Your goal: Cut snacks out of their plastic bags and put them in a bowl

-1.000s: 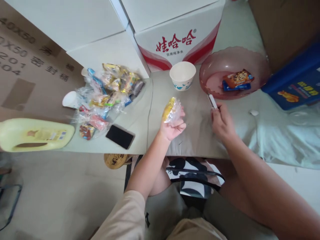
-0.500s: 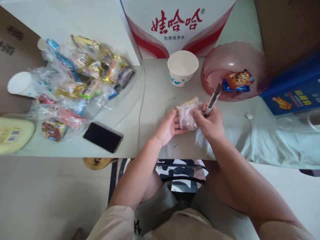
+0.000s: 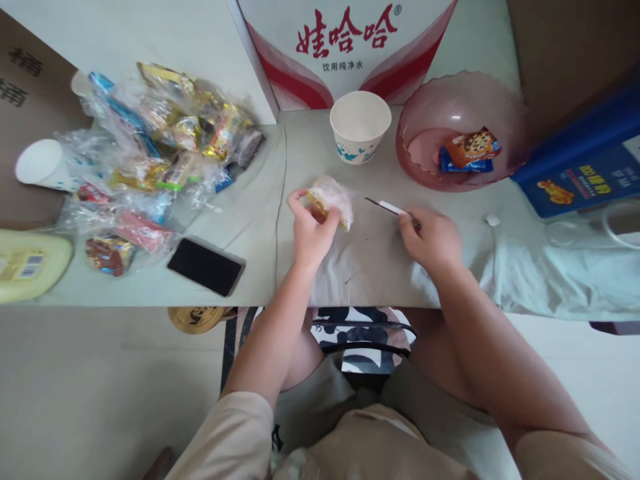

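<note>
My left hand (image 3: 310, 230) is closed on a small snack in a clear plastic wrapper (image 3: 331, 199), pressing it down on the grey table (image 3: 370, 267). My right hand (image 3: 433, 237) grips a small utility knife (image 3: 387, 207); its blade points left toward the wrapper, a short gap away. A white paper cup (image 3: 360, 125) stands just behind the snack. To its right a pink translucent bowl (image 3: 450, 107) holds an orange cookie packet (image 3: 467, 147) and a blue one beneath it.
A heap of wrapped snacks in clear bags (image 3: 155, 153) lies at the left, with a black phone (image 3: 206, 267), a paper cup (image 3: 37, 163) and a yellow jug (image 3: 27, 263). A red-and-white carton (image 3: 345, 47) stands behind, a blue box (image 3: 580, 173) at the right.
My hands came together over the wrapped snack, then parted. The left hand now holds it down on the table, and the right hand has drawn the knife off to the right.
</note>
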